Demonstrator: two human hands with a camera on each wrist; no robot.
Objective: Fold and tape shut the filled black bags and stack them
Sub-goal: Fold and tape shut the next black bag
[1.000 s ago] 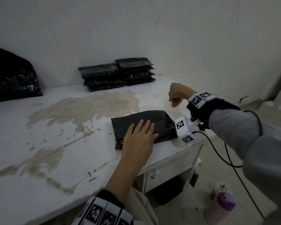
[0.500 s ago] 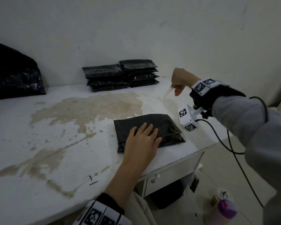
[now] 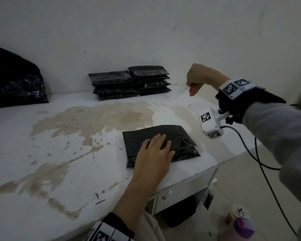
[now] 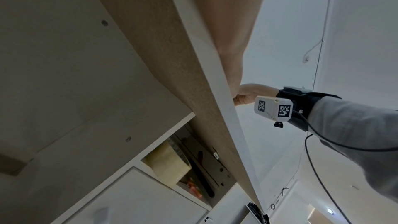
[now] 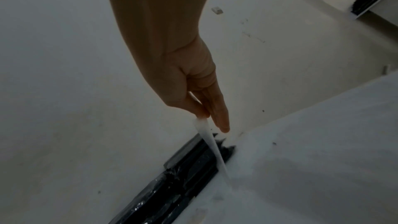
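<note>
A folded black bag [image 3: 179, 138] lies near the table's front right edge. My left hand [image 3: 155, 153] rests flat on its near half, fingers straight. My right hand [image 3: 195, 79] is raised above the table's back right. Thumb and finger pinch the top end of a clear tape strip [image 3: 178, 93], [image 5: 212, 144] that slants down to the tabletop. In the right wrist view my right hand [image 5: 203, 113] holds the strip above the stacked bags [image 5: 183, 173]. Two stacks of taped black bags [image 3: 129, 82] stand against the wall.
A large black plastic sack [image 3: 16, 80] sits at the table's back left. The white table [image 3: 59, 153] has worn brown patches. A drawer [image 3: 181, 193] is below the front edge, a pink-capped bottle [image 3: 240, 225] on the floor. A tape roll [image 4: 170, 163] sits in a shelf under the table.
My right hand rose and moved toward the back wall, drawing the tape strip up off the table. My left hand stayed flat on the folded bag.
</note>
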